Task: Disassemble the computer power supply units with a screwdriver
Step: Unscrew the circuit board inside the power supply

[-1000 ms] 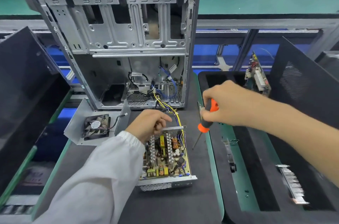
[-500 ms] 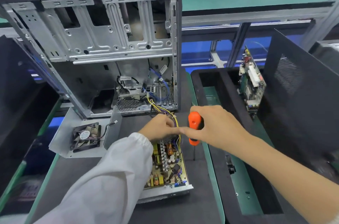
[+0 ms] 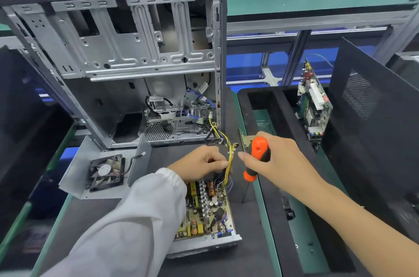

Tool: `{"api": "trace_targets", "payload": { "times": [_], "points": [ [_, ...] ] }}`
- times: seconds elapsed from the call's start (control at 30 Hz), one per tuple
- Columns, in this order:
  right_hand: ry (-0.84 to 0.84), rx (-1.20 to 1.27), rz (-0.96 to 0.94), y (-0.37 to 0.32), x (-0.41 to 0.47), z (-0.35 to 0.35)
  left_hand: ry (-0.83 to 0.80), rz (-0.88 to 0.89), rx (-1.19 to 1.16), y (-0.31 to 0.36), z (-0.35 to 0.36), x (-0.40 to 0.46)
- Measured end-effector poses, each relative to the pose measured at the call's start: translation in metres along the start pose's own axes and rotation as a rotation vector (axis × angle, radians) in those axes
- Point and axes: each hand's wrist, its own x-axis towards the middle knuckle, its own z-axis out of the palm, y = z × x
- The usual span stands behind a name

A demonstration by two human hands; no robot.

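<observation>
Lying lidless at 6 o'clock on the dark mat (image 3: 247,220), the supply (image 3: 205,213) is a stiff steel tray with its board bare: probably light, sharp at the folded edges, fragile on top. It is best held by the tray walls, never by the coils or capacitors. The left hand (image 3: 199,163) curls round the yellow wire bundle (image 3: 229,159) at the unit's 12 o'clock end; those wires are limp and run on into the case (image 3: 127,54) behind, tethering the unit. The right hand (image 3: 276,159), at 3 o'clock from the bundle, grips the orange screwdriver (image 3: 257,159), tip down beside the tray. The fan (image 3: 105,173) in its cover sits at 9 o'clock. A black bin (image 3: 251,104) with a card (image 3: 314,104) crowds the right.
</observation>
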Motion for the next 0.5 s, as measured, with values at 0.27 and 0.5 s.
{"api": "trace_targets", "payload": {
  "times": [0.27,0.5],
  "points": [
    [0.003,-0.004,0.011,-0.003,-0.001,0.001,0.183,-0.070,-0.189,-0.001,-0.003,-0.007],
    [0.005,-0.021,-0.002,-0.005,-0.003,0.002,0.244,-0.093,-0.255,0.000,0.006,-0.012]
  ]
}}
